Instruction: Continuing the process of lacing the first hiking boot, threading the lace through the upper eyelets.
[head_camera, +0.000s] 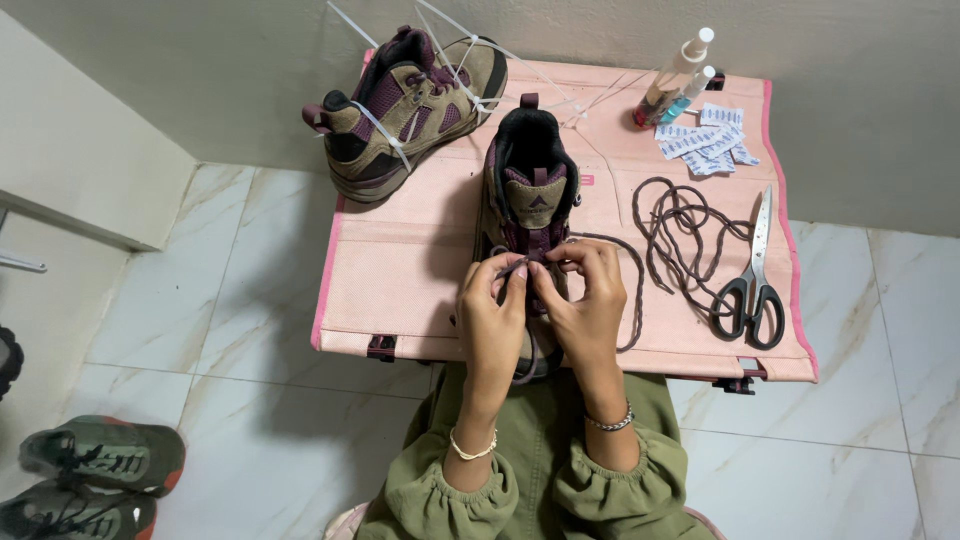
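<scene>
In the head view, a tan and maroon hiking boot (528, 200) is seen standing upright at the middle of a pink tabletop (400, 270), its toe pointing toward the lower edge of the frame. The left hand (490, 315) and the right hand (585, 300) are brought together over the boot's lacing area, side by side and touching. A dark brown lace (625, 290) is pinched by the fingertips of both hands just below the tongue, and its free length is looped out to the right of the boot. A thin bracelet is worn on each wrist, above olive green sleeves.

A second boot (405, 105) of the same kind is laid on its side at the upper left of the tabletop, bound with white cable ties. A loose coil of brown lace (685, 225) is spread right of centre, with black-handled scissors (755, 280) just beside it. Two spray bottles (680, 75) and small white sachets (705, 140) are placed at the upper right. Green shoes (95, 470) are seen on the marble floor at the lower left.
</scene>
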